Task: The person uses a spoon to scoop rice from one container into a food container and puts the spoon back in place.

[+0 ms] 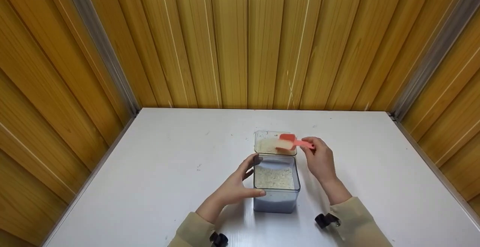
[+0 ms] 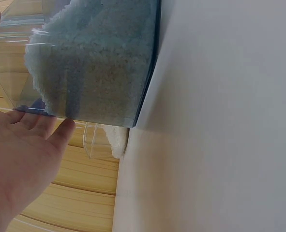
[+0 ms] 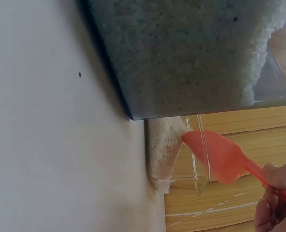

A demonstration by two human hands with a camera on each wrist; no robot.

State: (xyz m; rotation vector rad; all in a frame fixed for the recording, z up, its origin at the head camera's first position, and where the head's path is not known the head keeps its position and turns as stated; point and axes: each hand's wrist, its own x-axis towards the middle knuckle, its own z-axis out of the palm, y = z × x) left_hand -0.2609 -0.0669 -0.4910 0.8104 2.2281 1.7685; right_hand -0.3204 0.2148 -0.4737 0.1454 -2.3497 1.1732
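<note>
My left hand (image 1: 234, 187) grips a clear bluish rectangular container (image 1: 277, 202), thumb at the near rim and fingers along its left side. Inside lies white rice (image 1: 275, 177), sloping in the wrist views. Just behind stands a smaller clear container (image 1: 257, 142), partly hidden by the larger one in both wrist views; it holds pale grains (image 3: 163, 145). Between thumb and fingers, my right hand (image 1: 321, 160) pinches the handle of a coral-red scoop (image 3: 220, 154). The scoop's blade is tipped at the smaller container's mouth, its tip close to the grains.
A white table (image 1: 168, 164) bears both containers, with small dark specks scattered on its top. Wood-patterned panel walls (image 1: 228, 44) rise behind it and at both sides. Grey metal posts (image 1: 101, 44) stand at the back corners.
</note>
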